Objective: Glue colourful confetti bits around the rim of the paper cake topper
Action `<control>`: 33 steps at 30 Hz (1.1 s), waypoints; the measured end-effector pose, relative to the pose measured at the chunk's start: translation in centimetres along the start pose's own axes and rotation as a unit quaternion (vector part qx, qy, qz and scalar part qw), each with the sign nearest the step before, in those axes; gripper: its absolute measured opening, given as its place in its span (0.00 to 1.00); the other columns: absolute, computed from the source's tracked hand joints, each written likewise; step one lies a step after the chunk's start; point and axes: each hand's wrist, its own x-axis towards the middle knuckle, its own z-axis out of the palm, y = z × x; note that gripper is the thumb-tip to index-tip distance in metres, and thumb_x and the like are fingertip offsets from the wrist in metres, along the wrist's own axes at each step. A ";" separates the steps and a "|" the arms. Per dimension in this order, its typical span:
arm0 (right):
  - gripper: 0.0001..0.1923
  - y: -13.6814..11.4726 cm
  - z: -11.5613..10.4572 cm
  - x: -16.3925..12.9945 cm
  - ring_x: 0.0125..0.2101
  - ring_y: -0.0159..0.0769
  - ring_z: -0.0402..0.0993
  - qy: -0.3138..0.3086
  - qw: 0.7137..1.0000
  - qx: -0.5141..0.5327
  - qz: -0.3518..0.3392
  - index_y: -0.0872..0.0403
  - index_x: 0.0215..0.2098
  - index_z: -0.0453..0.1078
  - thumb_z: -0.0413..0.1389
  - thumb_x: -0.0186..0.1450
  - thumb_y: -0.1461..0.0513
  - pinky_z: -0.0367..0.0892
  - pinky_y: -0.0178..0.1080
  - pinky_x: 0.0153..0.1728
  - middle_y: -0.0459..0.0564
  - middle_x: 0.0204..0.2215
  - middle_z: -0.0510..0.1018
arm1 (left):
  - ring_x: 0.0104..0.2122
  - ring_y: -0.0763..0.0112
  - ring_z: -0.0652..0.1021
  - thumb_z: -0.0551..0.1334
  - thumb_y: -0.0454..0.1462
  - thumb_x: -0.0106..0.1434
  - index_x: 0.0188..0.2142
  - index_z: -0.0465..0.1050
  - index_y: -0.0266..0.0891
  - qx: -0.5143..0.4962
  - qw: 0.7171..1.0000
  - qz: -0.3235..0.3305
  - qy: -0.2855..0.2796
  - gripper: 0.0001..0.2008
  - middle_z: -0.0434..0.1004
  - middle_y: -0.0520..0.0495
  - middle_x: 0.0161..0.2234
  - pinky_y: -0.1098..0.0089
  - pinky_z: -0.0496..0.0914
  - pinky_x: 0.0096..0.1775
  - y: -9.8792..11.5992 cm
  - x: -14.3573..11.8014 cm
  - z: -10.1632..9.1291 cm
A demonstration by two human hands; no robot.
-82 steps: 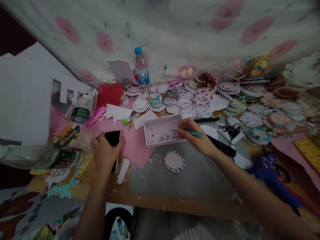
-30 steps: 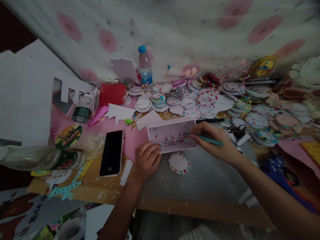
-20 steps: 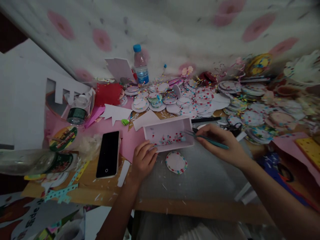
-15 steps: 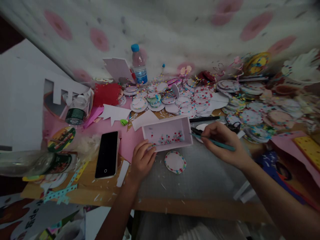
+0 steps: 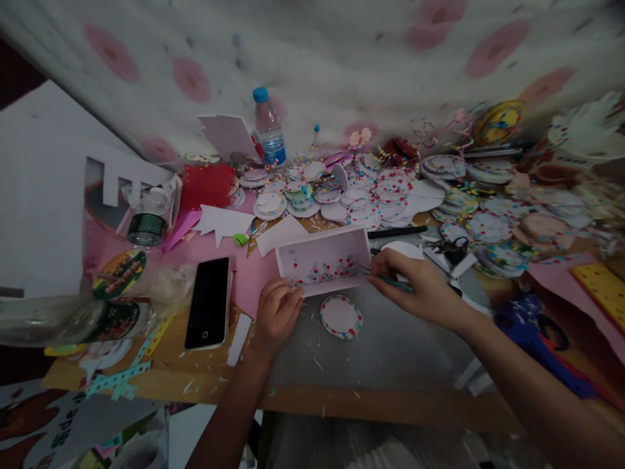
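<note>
My left hand (image 5: 278,312) grips the front left corner of a small open white box (image 5: 319,251), with its fingers on the rim. Little red, teal and other coloured pieces lie scattered on the inner floor of the box, mostly toward the right. In my right hand (image 5: 415,280) are thin teal tweezers (image 5: 398,283), whose tips reach over the box's right side to the coloured pieces inside. Just in front of the box lies a white paper disc (image 5: 340,317) with coloured dots around its edge.
Many decorated discs (image 5: 361,195) are heaped behind the box. A phone (image 5: 209,303) lies left of my left hand. At the back stands a water bottle (image 5: 269,130). A blue glue gun (image 5: 532,339) rests at the right, and a clear bottle (image 5: 73,320) lies on the left.
My right hand has moved left, bringing the tweezer tips from the box's right edge to inside it. My left hand and the box stay in place.
</note>
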 end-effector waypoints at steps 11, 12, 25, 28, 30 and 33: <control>0.05 0.5 0.8 1.3 0.40 0.42 0.68 -0.022 0.986 -0.093 -0.135 0.52 0.37 0.68 0.51 0.67 0.65 0.65 0.42 0.40 0.54 0.38 0.72 | 0.45 0.63 0.74 0.64 0.28 0.60 0.47 0.72 0.39 0.000 1.000 0.006 -0.010 0.15 0.70 0.47 0.35 0.58 0.73 0.47 -0.1 -0.2 -0.1; 0.05 0.7 0.8 1.3 0.40 0.42 0.68 -0.016 0.986 -0.090 -0.138 0.52 0.37 0.69 0.51 0.66 0.65 0.65 0.43 0.40 0.54 0.38 0.73 | 0.44 0.63 0.74 0.64 0.28 0.60 0.46 0.72 0.39 0.001 1.000 0.005 -0.010 0.14 0.70 0.47 0.35 0.59 0.73 0.47 -0.1 -0.2 -0.1; 0.06 1.3 3.2 0.9 0.28 0.38 0.69 0.139 0.980 -0.129 -0.062 0.50 0.26 0.70 0.57 0.62 0.64 0.55 0.42 0.34 0.46 0.24 0.74 | 0.44 0.63 0.74 0.63 0.29 0.62 0.46 0.72 0.39 0.004 1.000 -0.001 -0.017 0.13 0.71 0.47 0.35 0.59 0.73 0.47 0.0 -0.2 -0.2; 0.07 1.4 3.1 1.0 0.28 0.38 0.70 0.146 0.976 -0.146 -0.066 0.50 0.26 0.69 0.57 0.62 0.65 0.55 0.43 0.34 0.46 0.24 0.75 | 0.44 0.63 0.74 0.63 0.28 0.61 0.46 0.72 0.38 0.003 1.000 0.001 -0.014 0.13 0.70 0.47 0.35 0.59 0.73 0.47 0.0 -0.2 -0.2; 0.06 1.3 2.8 1.1 0.29 0.39 0.71 0.162 0.973 -0.152 -0.065 0.50 0.27 0.69 0.57 0.62 0.64 0.55 0.44 0.35 0.46 0.25 0.76 | 0.44 0.63 0.74 0.63 0.28 0.61 0.46 0.72 0.38 0.001 1.000 0.002 -0.015 0.13 0.70 0.47 0.35 0.59 0.73 0.46 0.0 -0.1 -0.1; 0.06 1.1 2.3 1.1 0.29 0.40 0.72 0.188 0.969 -0.146 -0.066 0.49 0.28 0.68 0.58 0.63 0.63 0.56 0.45 0.35 0.45 0.26 0.79 | 0.44 0.63 0.74 0.63 0.28 0.61 0.46 0.72 0.39 0.001 1.000 0.001 -0.017 0.14 0.70 0.47 0.35 0.59 0.73 0.47 0.0 -0.1 -0.2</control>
